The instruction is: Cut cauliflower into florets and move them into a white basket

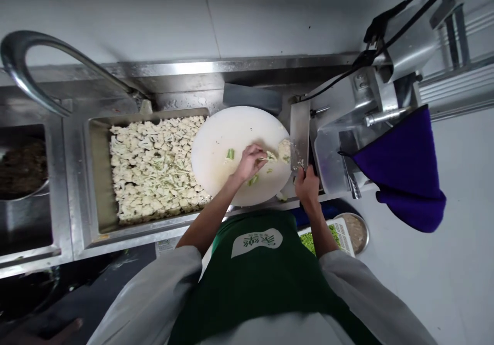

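My left hand (250,162) is over the round white cutting board (216,128), its fingers closed on a piece of cauliflower (270,156). In my right hand (307,184) is the handle of a cleaver (300,131), whose wide blade points away from me just past the board's right edge. Small bits cling to the blade near the handle. A cauliflower chunk (284,149) lies on the board beside the blade. Green stem pieces (230,154) sit left of my left hand, with more scraps just below it.
Left of the board, a sink basin (94,180) holds many cut cauliflower florets (154,170). A curved faucet (34,38) arches over the left side. Right stand a clear plastic container (330,162) and a hanging purple cloth (409,170). A white basket (345,235) and metal bowl (365,234) are below.
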`<state>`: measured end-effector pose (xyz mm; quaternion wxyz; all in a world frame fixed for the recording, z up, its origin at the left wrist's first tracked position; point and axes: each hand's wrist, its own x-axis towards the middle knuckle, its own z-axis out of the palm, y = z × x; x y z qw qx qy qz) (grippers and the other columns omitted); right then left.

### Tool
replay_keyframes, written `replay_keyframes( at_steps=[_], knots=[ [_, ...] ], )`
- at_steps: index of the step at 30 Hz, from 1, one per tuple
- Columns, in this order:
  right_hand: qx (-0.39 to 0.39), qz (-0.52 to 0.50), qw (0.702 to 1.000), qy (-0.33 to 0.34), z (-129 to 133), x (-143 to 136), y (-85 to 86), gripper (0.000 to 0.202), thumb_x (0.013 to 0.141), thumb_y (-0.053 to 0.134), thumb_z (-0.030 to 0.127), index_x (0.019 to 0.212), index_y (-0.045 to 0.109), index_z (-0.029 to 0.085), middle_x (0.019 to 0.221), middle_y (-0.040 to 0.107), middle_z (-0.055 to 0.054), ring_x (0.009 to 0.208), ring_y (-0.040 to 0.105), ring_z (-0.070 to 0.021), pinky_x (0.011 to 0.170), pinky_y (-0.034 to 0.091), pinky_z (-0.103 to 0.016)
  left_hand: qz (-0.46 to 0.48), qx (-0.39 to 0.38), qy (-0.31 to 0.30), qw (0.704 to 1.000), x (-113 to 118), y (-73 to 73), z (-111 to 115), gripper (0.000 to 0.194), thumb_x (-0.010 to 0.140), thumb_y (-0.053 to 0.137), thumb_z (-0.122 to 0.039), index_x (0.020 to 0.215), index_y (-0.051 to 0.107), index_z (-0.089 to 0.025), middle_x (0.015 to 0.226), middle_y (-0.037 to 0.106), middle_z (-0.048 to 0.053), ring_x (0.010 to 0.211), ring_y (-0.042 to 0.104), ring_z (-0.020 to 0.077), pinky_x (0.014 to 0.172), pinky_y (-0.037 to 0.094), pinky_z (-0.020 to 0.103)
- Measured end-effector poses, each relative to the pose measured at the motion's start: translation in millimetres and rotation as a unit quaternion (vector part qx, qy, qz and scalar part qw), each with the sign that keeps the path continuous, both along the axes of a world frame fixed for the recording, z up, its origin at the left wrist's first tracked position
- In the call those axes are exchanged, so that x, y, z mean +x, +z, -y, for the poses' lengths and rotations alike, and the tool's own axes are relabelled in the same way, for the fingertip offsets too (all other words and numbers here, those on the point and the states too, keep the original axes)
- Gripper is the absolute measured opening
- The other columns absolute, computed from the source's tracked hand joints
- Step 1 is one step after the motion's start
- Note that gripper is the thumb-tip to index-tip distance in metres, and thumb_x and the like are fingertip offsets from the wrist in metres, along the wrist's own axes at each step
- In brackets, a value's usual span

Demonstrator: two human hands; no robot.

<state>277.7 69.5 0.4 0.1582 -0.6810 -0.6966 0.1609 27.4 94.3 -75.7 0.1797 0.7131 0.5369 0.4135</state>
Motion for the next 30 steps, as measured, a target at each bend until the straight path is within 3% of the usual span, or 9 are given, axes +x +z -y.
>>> replay_keyframes(
  at_steps=[5,9,12,16,22,30],
  knots=[
    [-0.051,0.023,0.997,0.060,5.2,-37.9,6.2,0.035,0.109,0.033,0.031,0.111,0.063,0.013,0.081,0.072,-0.012,0.074,0.067,-0.0234,0.067,0.039,-0.029,0.045,0.005,0.074,0.996,8.5,-4.0,40.0,0.014,0.098,0.068,-0.030,0.111,0.070,-0.023,0.112,0.065,0.008,0.104,0.069,0.0219,0.092,0.061,0.038],
    [-0.094,0.068,0.987,0.114,3.6,-67.0,17.9,0.039,0.111,0.028,0.027,0.123,0.062,0.013,0.096,0.077,-0.014,0.084,0.071,-0.0242,0.075,0.045,-0.030,0.055,0.019,0.100,0.993,16.5,-10.4,48.0,0.014,0.101,0.064,-0.034,0.102,0.070,-0.022,0.103,0.069,0.007,0.097,0.070,0.0202,0.087,0.061,0.036],
    [-0.132,0.099,0.976,0.139,-3.4,-80.0,15.5,0.036,0.110,0.032,0.023,0.128,0.062,0.014,0.103,0.078,-0.015,0.093,0.074,-0.0254,0.080,0.049,-0.031,0.045,0.023,0.126,0.991,19.3,-15.3,49.1,0.019,0.103,0.062,-0.035,0.100,0.073,-0.020,0.100,0.072,0.008,0.096,0.069,0.0213,0.086,0.060,0.037],
    [-0.163,0.113,0.968,0.156,-13.1,-80.7,12.2,0.035,0.111,0.035,0.023,0.127,0.064,0.015,0.107,0.078,-0.015,0.101,0.074,-0.0262,0.086,0.051,-0.032,0.026,0.044,0.157,0.986,21.4,-19.6,53.1,0.019,0.103,0.063,-0.035,0.099,0.075,-0.020,0.099,0.074,0.009,0.100,0.067,0.0238,0.091,0.058,0.042],
    [-0.122,0.098,0.977,0.147,-6.1,-78.9,30.1,0.039,0.112,0.029,0.027,0.129,0.062,0.015,0.104,0.078,-0.015,0.097,0.074,-0.0271,0.085,0.051,-0.032,0.017,0.054,0.160,0.986,21.3,-25.0,59.2,0.025,0.105,0.059,-0.038,0.099,0.076,-0.021,0.096,0.075,0.008,0.095,0.068,0.0226,0.088,0.058,0.041],
    [-0.150,0.104,0.969,0.168,-13.6,-85.0,6.4,0.036,0.109,0.033,0.025,0.125,0.064,0.015,0.103,0.077,-0.015,0.098,0.074,-0.0281,0.084,0.053,-0.034,0.010,0.062,0.187,0.980,23.9,-35.3,58.4,0.019,0.103,0.063,-0.033,0.094,0.076,-0.022,0.097,0.074,0.008,0.097,0.067,0.0232,0.089,0.054,0.042]
  ],
)
